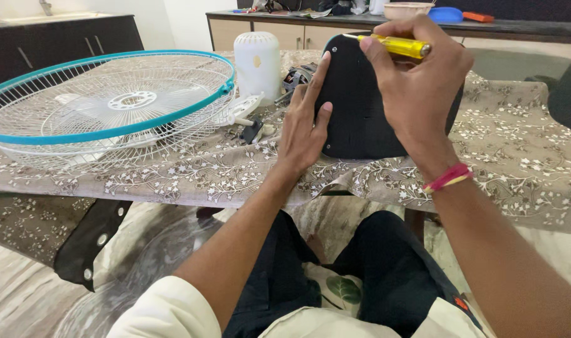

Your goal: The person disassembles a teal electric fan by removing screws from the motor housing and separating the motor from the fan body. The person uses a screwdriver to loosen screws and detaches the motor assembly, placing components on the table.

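A black rounded fan base panel (359, 119) stands tilted on the table with a teal edge at its top. My left hand (304, 122) presses flat against its left side, fingers spread. My right hand (417, 81) grips a yellow-handled screwdriver (395, 46) held against the top of the panel. A pink thread band circles my right wrist.
A white fan grille with a teal rim (110, 103) lies on the left of the patterned tablecloth (517, 156). A white cylindrical fan housing (257, 62), a motor (296, 76) and small parts sit behind my left hand. Cabinets and a counter stand beyond.
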